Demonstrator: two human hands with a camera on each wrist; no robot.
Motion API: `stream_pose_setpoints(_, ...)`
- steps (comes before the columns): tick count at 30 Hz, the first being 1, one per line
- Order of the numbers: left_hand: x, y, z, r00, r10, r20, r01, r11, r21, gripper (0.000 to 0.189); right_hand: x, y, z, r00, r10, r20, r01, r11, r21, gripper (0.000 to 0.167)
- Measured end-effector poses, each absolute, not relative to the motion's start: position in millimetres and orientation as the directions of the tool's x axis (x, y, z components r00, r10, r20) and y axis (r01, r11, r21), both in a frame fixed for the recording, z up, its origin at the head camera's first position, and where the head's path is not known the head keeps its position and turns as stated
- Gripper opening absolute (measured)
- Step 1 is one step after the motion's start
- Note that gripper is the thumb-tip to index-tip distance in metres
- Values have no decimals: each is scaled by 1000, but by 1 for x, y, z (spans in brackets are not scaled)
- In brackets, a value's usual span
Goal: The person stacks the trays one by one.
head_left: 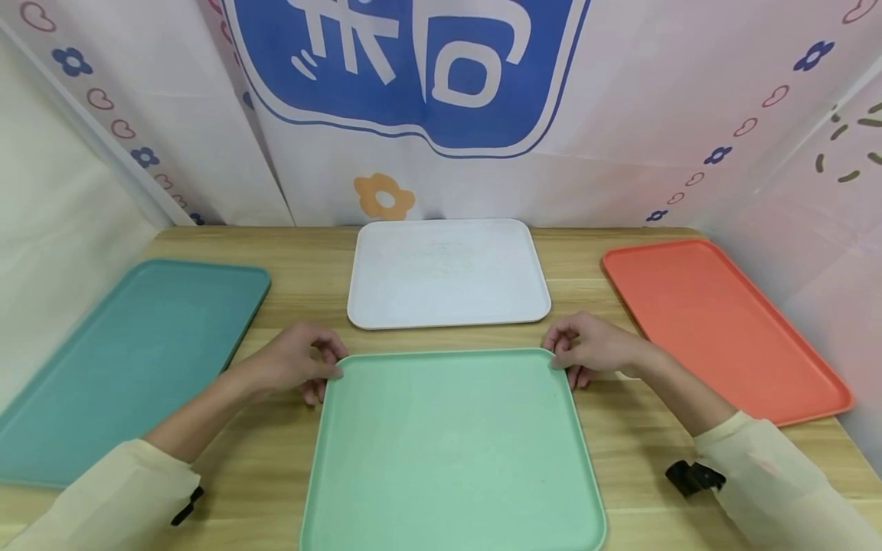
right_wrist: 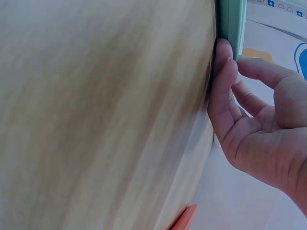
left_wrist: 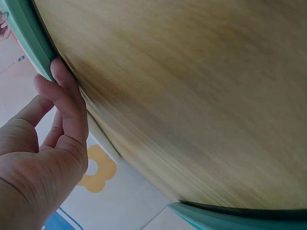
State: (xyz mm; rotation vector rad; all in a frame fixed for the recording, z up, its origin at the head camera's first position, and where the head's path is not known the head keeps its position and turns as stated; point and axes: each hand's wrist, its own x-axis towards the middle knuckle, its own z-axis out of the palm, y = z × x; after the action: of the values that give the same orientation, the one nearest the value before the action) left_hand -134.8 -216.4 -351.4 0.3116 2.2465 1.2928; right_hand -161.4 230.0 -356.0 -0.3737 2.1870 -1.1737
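Note:
A light green tray lies at the front middle of the wooden table, its near edge cut off by the head view. My left hand pinches its far left corner, thumb on the rim. At the far right corner, my right hand grips the rim the same way. In the left wrist view, curled fingers meet the underside of the green rim. The right wrist view has the fingertips at the tray's edge, close to the tabletop.
Behind the green tray lies a white tray. A teal tray is on the left and an orange-red tray on the right, all on the wooden table. A printed white cloth hangs behind the table.

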Motion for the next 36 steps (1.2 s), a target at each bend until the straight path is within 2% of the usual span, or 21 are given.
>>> stream_pose_setpoints(9, -140, -216, -352, -822, 435, -368, -112, 509, 853, 17, -162, 231, -356, -768, -501, -398, 56, 567, -822, 20)
stream_pose_setpoints(19, -141, -217, -352, -817, 452, -358, -101, 499, 861, 15, -164, 234, -357, -775, -496, -391, 47, 573, -818, 16)
stream_pose_setpoints(36, -144, -217, -347, -861, 398, -318, -73, 521, 850, 14, -164, 233, -354, -825, -452, -340, 31, 564, -825, 19)
